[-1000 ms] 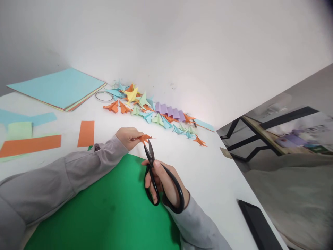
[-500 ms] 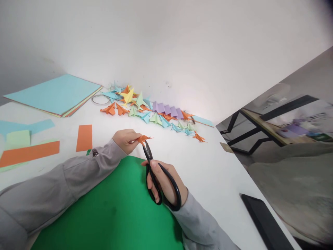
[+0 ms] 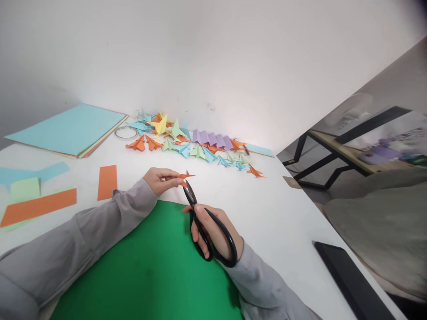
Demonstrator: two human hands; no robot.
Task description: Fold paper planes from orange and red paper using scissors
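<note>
Between the thumb and fingers of my left hand (image 3: 162,180) is a small folded orange paper figure (image 3: 187,175), pinched at its left side. My right hand (image 3: 213,231) grips black-handled scissors (image 3: 191,195), fingers through the loops. The blades point up and away, slightly parted, with the tips right at the lower edge of the orange figure; whether they touch it I cannot tell. Below both hands lies a large green sheet (image 3: 143,262) on the white table.
Along the wall sit several folded paper figures (image 3: 198,152) in mixed colours. A stack of coloured sheets (image 3: 66,129) and a ring-shaped tape roll (image 3: 126,132) are at the left. Orange strips (image 3: 107,182) lie nearer. A dark flat device (image 3: 353,280) rests by the right edge.
My left hand has turned the orange figure slightly, so a pointed tip now stands up. The scissors stay close beside it. The whole view has shifted a little.
</note>
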